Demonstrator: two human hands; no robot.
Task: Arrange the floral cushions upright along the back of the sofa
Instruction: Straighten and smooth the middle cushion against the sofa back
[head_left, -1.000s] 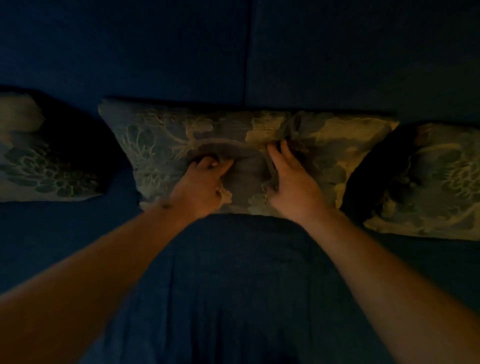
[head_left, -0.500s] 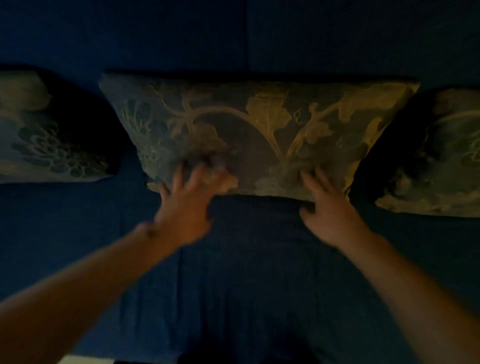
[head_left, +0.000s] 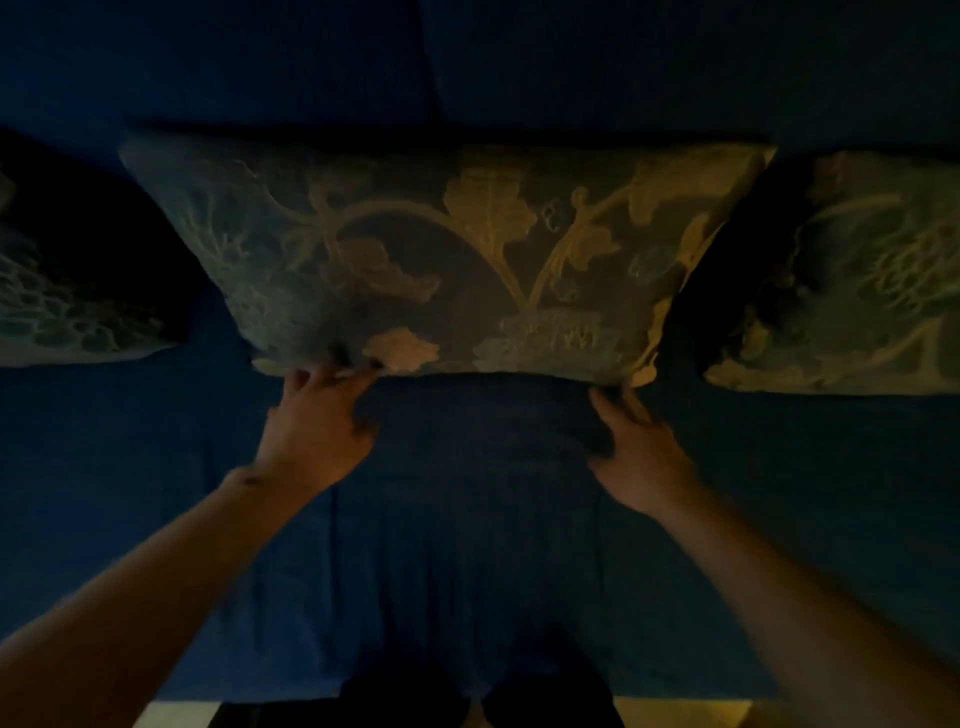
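Three floral cushions lean against the dark blue sofa back (head_left: 311, 62) in dim light. The middle cushion (head_left: 447, 260) stands upright, its leaf pattern facing me. A second cushion (head_left: 67, 317) is cut off at the left edge and a third cushion (head_left: 852, 280) at the right edge. My left hand (head_left: 317, 431) rests on the seat with fingertips touching the middle cushion's lower left edge. My right hand (head_left: 639, 452) lies fingers apart at its lower right corner. Neither hand grips anything.
The blue seat (head_left: 478, 545) stretches from the cushions to its front edge near me. Below that edge a strip of pale floor (head_left: 685, 714) shows, with my dark legs (head_left: 410, 701) in the middle.
Both hands have come off the middle cushion's face and slid down to its bottom edge. The cushion has plumped out and stands taller against the back.
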